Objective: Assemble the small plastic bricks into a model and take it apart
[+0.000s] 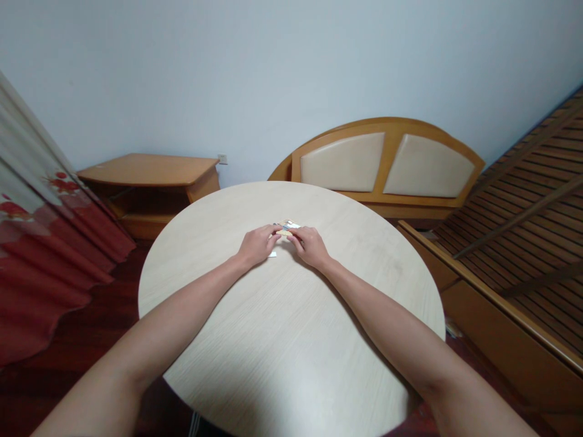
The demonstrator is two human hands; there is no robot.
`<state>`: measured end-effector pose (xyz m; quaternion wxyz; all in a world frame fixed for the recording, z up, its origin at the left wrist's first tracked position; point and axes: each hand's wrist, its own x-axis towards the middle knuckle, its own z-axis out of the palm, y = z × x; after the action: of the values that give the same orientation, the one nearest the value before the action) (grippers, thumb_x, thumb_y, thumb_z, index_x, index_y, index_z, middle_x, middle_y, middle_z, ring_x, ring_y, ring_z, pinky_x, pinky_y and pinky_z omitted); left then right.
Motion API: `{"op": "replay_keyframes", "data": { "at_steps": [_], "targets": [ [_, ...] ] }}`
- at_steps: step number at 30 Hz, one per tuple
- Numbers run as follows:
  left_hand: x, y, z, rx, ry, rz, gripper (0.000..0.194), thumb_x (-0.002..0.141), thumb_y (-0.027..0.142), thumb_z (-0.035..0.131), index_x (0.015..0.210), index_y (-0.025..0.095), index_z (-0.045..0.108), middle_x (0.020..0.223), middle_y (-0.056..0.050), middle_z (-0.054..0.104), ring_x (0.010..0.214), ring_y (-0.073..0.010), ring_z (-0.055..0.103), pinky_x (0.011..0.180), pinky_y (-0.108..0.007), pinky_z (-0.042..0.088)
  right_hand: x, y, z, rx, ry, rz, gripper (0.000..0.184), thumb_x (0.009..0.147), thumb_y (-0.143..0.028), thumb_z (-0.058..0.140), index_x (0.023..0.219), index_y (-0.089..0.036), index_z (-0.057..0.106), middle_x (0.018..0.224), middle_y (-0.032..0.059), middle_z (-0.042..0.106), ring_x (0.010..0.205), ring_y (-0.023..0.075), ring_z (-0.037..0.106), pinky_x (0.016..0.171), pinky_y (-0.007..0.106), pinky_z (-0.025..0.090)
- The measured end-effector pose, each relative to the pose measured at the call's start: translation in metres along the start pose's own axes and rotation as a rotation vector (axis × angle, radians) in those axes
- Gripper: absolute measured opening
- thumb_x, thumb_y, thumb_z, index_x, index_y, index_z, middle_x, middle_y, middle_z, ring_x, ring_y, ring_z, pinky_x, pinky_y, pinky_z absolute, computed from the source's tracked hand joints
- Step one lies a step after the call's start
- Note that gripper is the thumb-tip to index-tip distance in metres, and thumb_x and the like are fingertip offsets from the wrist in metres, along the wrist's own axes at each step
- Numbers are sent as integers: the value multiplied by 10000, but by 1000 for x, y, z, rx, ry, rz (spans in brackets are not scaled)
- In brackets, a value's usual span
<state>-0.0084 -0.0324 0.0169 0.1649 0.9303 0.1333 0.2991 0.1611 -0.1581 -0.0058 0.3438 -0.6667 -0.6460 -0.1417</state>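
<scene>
Both my hands meet at the middle of a round pale wooden table. My left hand and my right hand have their fingers curled and pinch a small flat packet with yellow, white and blue print between them. The packet sits low over the tabletop. A small white scrap lies on the table under my left hand's fingers.
A low wooden corner stand is at the back left by the wall. A padded wooden headboard leans against the wall behind the table. A slatted bed frame stands to the right. A red patterned curtain hangs at the left.
</scene>
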Motion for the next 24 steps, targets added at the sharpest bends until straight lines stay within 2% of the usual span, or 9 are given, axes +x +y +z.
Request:
{"op": "replay_keyframes", "data": {
  "at_steps": [6,13,18,24],
  "targets": [
    [0,0,0,-18,23,15,275,974,213,582,1222,204,701,1142,-60,761,1022,-207,709,921,-315,533,-1,2,1,7,23,-3,269,1017,-374,557,1106,-186,728,901,82,748,819,221,644,794,342,413],
    [-1,0,2,-66,43,64,218,976,269,612,1157,204,715,1042,-47,773,891,-174,712,831,-277,526,-1,1,0,27,17,-12,251,1007,-391,581,1058,-197,731,889,68,743,813,212,637,792,332,401],
    [-2,2,0,-118,49,98,184,984,289,609,1098,205,727,1027,-43,778,866,-166,709,793,-265,514,0,-2,-1,36,12,-29,254,1009,-397,580,989,-203,743,879,66,749,798,204,636,779,329,399],
    [-1,2,-1,-112,60,88,171,979,292,622,1078,207,733,996,-33,782,838,-163,708,757,-261,502,0,-4,-2,50,35,-31,238,1001,-374,588,999,-188,735,867,65,742,784,199,632,778,330,400]
  ]
}}
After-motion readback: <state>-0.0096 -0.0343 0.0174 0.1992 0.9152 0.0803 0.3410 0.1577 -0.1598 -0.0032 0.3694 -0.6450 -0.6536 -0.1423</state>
